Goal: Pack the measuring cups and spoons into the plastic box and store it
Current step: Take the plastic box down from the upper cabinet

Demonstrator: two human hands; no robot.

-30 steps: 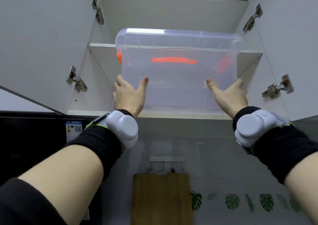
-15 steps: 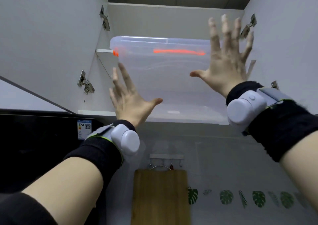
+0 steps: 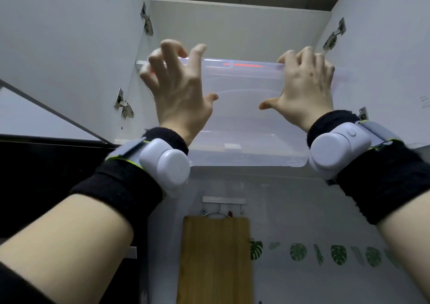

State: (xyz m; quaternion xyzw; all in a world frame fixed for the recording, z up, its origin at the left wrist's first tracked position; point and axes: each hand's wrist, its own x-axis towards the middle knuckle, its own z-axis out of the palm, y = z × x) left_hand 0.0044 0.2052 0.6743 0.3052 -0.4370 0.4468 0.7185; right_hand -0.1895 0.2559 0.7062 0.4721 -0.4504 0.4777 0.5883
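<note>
Head view, the only one. The plastic box (image 3: 244, 117) sits inside the open cabinet (image 3: 232, 24), on its bottom shelf. The box's near bottom edge hangs slightly past the cabinet's front lip. An orange strip (image 3: 249, 65) shows through near the box top, probably a handle or clasp. I can't make out cups or spoons through the cloudy wall.

My left hand (image 3: 179, 94) is up at the cabinet's left side, in front of the box's upper left corner. Its fingers are bent like a claw and blurred, so I can't tell if it touches or holds anything. My right hand (image 3: 304, 89) is toward the cabinet's right side, with fingers hooked over the box's top front rim and thumb out across the front wall. I read that as a grip on the box.

White sensor pods (image 3: 167, 164) on black bands sit on both wrists. A wooden cutting board (image 3: 215, 257) hangs on the wall below the cabinet, with leaf stickers (image 3: 297, 252) below the cabinet toward the right. Metal hinges (image 3: 124, 104) are on the cabinet's side panels.

Handling guess: thin, stiff plastic, light even when loaded, with smooth, slippery walls that would flex if squeezed mid-panel. The lid rim and corners are the best hold. To seat the box deeper in the cabinet, push flat on the front wall. Loose contents will probably rattle and shift.
</note>
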